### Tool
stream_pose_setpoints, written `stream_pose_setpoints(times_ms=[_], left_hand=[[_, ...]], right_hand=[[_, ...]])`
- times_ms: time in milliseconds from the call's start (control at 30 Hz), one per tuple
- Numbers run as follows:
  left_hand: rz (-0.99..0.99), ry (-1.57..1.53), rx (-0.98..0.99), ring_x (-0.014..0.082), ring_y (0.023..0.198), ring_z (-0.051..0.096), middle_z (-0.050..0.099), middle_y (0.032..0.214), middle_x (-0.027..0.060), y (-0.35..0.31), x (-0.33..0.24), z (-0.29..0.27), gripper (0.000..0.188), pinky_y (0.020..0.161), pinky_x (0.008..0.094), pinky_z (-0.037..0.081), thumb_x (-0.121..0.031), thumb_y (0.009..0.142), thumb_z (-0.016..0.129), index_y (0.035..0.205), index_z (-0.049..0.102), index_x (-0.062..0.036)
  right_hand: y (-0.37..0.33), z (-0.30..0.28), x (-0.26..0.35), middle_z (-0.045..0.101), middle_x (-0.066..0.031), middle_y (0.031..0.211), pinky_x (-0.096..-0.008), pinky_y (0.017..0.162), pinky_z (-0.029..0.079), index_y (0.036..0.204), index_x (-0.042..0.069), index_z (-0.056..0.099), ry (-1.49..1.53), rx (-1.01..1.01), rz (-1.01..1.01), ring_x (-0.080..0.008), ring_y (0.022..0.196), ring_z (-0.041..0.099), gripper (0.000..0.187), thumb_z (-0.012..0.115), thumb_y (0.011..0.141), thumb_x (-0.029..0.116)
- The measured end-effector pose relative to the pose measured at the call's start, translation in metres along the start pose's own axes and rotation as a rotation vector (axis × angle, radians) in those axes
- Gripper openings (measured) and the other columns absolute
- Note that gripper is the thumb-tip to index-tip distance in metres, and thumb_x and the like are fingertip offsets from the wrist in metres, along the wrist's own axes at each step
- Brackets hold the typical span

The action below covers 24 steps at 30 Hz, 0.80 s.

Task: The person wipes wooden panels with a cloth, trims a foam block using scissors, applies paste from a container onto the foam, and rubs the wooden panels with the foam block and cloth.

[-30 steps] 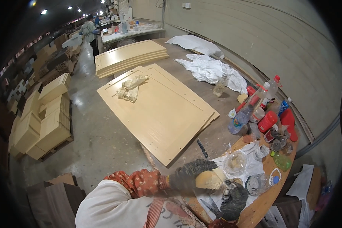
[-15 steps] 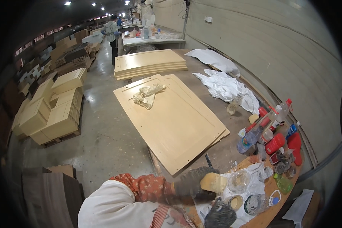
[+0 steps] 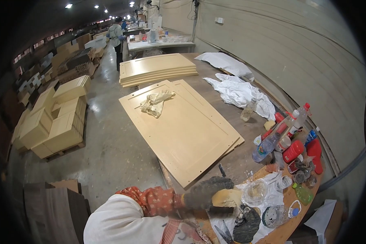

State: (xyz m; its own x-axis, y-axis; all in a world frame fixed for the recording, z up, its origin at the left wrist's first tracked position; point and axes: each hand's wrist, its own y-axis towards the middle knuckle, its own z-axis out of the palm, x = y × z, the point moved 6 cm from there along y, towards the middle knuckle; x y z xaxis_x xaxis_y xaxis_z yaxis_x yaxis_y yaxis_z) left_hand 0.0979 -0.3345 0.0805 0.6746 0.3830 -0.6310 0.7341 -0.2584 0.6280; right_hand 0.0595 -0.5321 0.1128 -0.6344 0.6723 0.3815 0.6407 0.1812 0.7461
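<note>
My left hand (image 3: 205, 193), in a dark grey glove, is closed on a pale yellow sponge (image 3: 227, 198) with a rough, smeared lower face. A dark flat edge shows under the sponge. My right hand (image 3: 247, 224), in a dark grey glove, is beside the sponge, its fingers bunched; what they hold, if anything, is hidden. It partly covers a small cup (image 3: 256, 210). A clear plastic tub (image 3: 256, 191) stands just beyond, on a white cloth (image 3: 271, 180). Dark pointed tools (image 3: 223, 232) lie left of my right hand.
Cream panels (image 3: 183, 134) lie on the table with a crumpled cloth (image 3: 154, 102) on top. Farther off is a panel stack (image 3: 158, 68). Bottles (image 3: 266, 148) and a red container (image 3: 293, 151) crowd the right side. White cloths (image 3: 242, 93) lie along the wall. Another person (image 3: 116, 38) stands far away.
My right hand has moved up and right, toward the sponge and over the small cup, uncovering dark pointed tools. My left hand still grips the sponge, barely shifted. The whole view has shifted slightly.
</note>
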Motion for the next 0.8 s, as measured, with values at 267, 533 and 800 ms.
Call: stream_pose_setpoints(times_ms=[267, 533, 800], left_hand=[[-0.125, -0.151, 0.078, 0.0302, 0.117, 0.051, 0.053, 0.125, 0.0187, -0.004, -0.006, -0.001, 0.053, 0.097, 0.0383, 0.042, -0.017, 0.077, 0.072, 0.124, 0.052, -0.0011], [-0.259, -0.242, -0.02, 0.0316, 0.106, 0.055, 0.058, 0.11, 0.0166, 0.007, -0.013, -0.01, 0.063, 0.093, 0.0412, 0.043, -0.045, 0.067, 0.078, 0.112, 0.06, -0.0059], [-0.64, -0.504, -0.025, 0.0202, 0.112, 0.054, 0.054, 0.125, 0.0127, -0.047, 0.074, 0.049, 0.055, 0.096, 0.0328, 0.044, -0.009, 0.076, 0.074, 0.125, 0.049, -0.0015]], right_hand=[[-0.039, 0.016, -0.057, 0.064, -0.0118, 0.088, -0.0168, 0.045, 0.043, 0.1, -0.005, 0.061, 1.059, -0.186, 1.046, -0.0097, 0.058, 0.055, 0.021, 0.054, 0.086, 0.008], [-0.023, 0.008, -0.036, 0.062, -0.0059, 0.083, -0.0242, 0.059, 0.045, 0.098, -0.007, 0.063, 0.868, -0.053, 1.051, -0.011, 0.065, 0.052, 0.023, 0.055, 0.087, 0.011], [-0.016, 0.034, 0.045, 0.056, -0.0071, 0.069, -0.0371, 0.057, 0.041, 0.093, 0.003, 0.064, -0.698, 0.324, -0.111, -0.0228, 0.063, 0.054, 0.017, 0.057, 0.087, 0.017]])
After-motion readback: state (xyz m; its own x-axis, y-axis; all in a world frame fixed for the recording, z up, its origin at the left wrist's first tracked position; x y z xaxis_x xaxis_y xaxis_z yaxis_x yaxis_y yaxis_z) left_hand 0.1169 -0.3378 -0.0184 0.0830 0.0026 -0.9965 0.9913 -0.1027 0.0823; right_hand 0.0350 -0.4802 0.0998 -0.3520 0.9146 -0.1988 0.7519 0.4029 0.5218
